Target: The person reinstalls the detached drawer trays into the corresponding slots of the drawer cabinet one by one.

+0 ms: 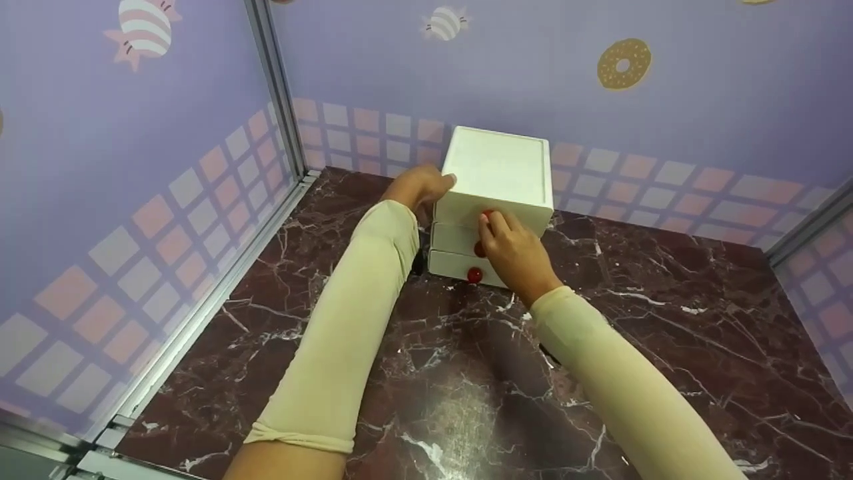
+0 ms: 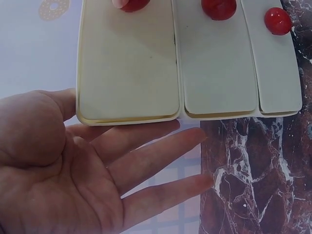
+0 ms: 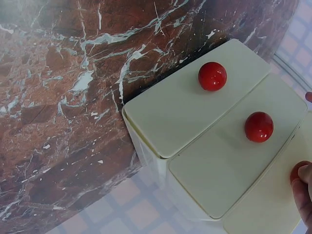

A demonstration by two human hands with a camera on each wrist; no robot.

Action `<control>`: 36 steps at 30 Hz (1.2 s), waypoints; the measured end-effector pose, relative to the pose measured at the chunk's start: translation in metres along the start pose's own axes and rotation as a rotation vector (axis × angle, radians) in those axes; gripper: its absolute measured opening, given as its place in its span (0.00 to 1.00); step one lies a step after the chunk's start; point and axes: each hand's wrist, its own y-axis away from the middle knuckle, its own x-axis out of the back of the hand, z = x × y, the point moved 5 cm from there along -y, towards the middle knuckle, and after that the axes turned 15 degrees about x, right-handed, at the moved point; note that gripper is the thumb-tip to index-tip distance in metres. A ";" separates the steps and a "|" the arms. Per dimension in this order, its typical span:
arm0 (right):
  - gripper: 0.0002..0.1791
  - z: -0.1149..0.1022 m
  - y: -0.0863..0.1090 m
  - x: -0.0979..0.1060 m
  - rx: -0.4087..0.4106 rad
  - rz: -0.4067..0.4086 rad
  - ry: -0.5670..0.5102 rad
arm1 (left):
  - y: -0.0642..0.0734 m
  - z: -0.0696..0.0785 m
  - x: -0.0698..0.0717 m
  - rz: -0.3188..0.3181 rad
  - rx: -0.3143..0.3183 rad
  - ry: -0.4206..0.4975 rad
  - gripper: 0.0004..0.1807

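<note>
A small white three-drawer cabinet stands near the back wall, each drawer front bearing a round red knob. My left hand rests against the cabinet's left side, its thumb at the top edge. In the left wrist view the fingers of that hand are straight and spread along the side. My right hand pinches the top drawer's red knob between thumb and fingers. Below it are the middle knob and the bottom knob. All three drawers look closed.
The cabinet stands on a dark red marbled tabletop. Purple patterned panels rise behind it and at both sides. A metal rail runs along the left edge.
</note>
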 end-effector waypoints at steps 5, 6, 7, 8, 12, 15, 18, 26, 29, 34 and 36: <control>0.16 -0.001 0.002 0.000 0.008 -0.014 -0.005 | -0.002 0.000 -0.001 0.033 -0.006 0.007 0.35; 0.16 -0.001 0.003 -0.001 0.009 -0.017 -0.006 | -0.003 0.000 -0.001 0.048 -0.014 0.009 0.35; 0.17 0.000 0.003 0.000 0.011 -0.019 -0.009 | -0.003 0.000 -0.001 0.060 -0.022 0.002 0.35; 0.17 0.000 0.003 -0.001 0.013 -0.023 -0.009 | -0.004 0.000 -0.001 0.067 -0.026 -0.003 0.35; 0.19 -0.001 0.006 0.000 0.029 -0.052 -0.007 | -0.005 -0.001 -0.002 0.070 -0.045 0.002 0.34; 0.22 -0.002 0.010 0.001 0.038 -0.080 -0.004 | -0.004 -0.002 -0.002 0.055 -0.045 0.023 0.34; 0.24 -0.003 0.016 0.002 0.026 -0.110 0.000 | -0.004 -0.004 -0.002 0.060 -0.048 0.029 0.34; 0.39 0.003 0.054 0.007 -0.096 -0.161 -0.126 | -0.008 -0.009 -0.004 0.192 -0.170 0.030 0.31; 0.40 0.022 0.076 0.010 -0.193 -0.153 -0.183 | -0.011 -0.013 -0.007 0.300 -0.258 0.024 0.33; 0.45 0.073 0.119 0.012 -0.426 -0.220 -0.246 | -0.028 -0.036 -0.011 0.490 -0.314 0.098 0.41; 0.46 0.094 0.136 0.011 -0.542 -0.281 -0.295 | -0.037 -0.052 -0.011 0.558 -0.295 0.089 0.42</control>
